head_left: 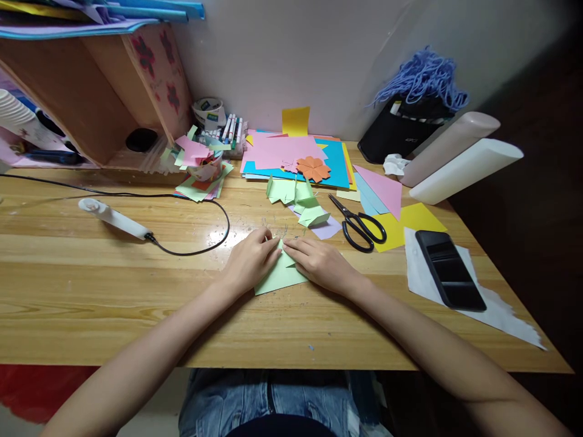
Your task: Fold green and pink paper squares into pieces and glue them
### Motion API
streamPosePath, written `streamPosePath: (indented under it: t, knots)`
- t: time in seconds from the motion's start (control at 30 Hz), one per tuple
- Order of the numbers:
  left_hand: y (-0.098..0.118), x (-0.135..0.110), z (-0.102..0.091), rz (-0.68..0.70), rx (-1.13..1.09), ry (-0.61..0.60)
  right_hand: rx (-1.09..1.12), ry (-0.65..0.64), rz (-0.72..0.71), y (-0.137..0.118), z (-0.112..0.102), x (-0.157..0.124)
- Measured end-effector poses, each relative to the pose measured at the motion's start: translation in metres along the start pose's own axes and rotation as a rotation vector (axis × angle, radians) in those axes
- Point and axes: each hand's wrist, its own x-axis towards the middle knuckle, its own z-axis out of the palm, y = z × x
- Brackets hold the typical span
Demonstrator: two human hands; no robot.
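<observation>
A folded sheet of light green paper (279, 278) lies on the wooden table between my hands. My left hand (255, 255) has its fingers closed on the paper's upper left edge, the thumb against the sheet. Fingers together, my right hand (319, 260) presses on the right side, covering part of it. A raised flap shows beside the right fingers. Just beyond are folded green paper pieces (298, 197) over a lilac sheet (328, 228). Black-handled scissors (357, 223) rest to the right of them.
A corded white device (113, 218) lies at left. A phone (450, 270) sits on torn white paper at right. Behind are stacked coloured sheets (339, 167) with an orange paper flower (313, 169), a cup of paper scraps (204, 167), markers (232, 130) and white and pinkish cylinders.
</observation>
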Motion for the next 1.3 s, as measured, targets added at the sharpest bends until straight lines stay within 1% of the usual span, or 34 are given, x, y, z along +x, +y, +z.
streamPosePath:
  t: [0.17,0.37,0.53,0.7,0.8,0.9,0.97,1.0,1.07,1.2,1.23,1.3]
  knots:
    - [0.006,-0.001,-0.003,0.007,0.022,-0.020,0.021,-0.043,0.020,0.001,-0.007,0.001]
    - [0.010,-0.001,-0.006,0.005,0.071,-0.029,0.050,-0.161,0.049,0.001,-0.026,0.002]
    - [0.011,-0.002,-0.006,-0.003,0.087,-0.018,-0.026,-0.320,0.055,-0.001,-0.042,0.001]
    - [0.011,-0.002,-0.006,-0.001,0.115,-0.013,-0.114,-0.430,0.082,-0.005,-0.052,-0.001]
    - [0.011,-0.002,-0.006,0.001,0.107,-0.005,-0.173,-0.478,0.113,-0.007,-0.057,-0.004]
    - [0.011,-0.002,-0.006,0.003,0.088,0.003,-0.215,-0.494,0.121,-0.006,-0.061,-0.007]
    - [0.010,-0.002,-0.006,0.005,0.068,0.007,-0.231,-0.483,0.107,-0.003,-0.062,-0.007]
    - [0.009,-0.002,-0.005,0.006,0.056,0.007,-0.229,-0.458,0.093,-0.001,-0.062,-0.007]
    - [0.008,-0.001,-0.005,0.003,0.030,0.011,-0.200,-0.357,0.065,0.004,-0.058,-0.006]
    - [0.002,-0.002,-0.001,-0.019,-0.038,0.047,-0.049,-0.068,0.061,0.008,-0.038,-0.003]
    - [0.000,-0.002,0.000,-0.030,-0.067,0.057,0.003,-0.033,0.043,0.008,-0.032,-0.002]
    - [-0.005,-0.001,0.002,-0.068,-0.140,0.075,0.085,-0.014,0.010,0.008,-0.021,-0.001]
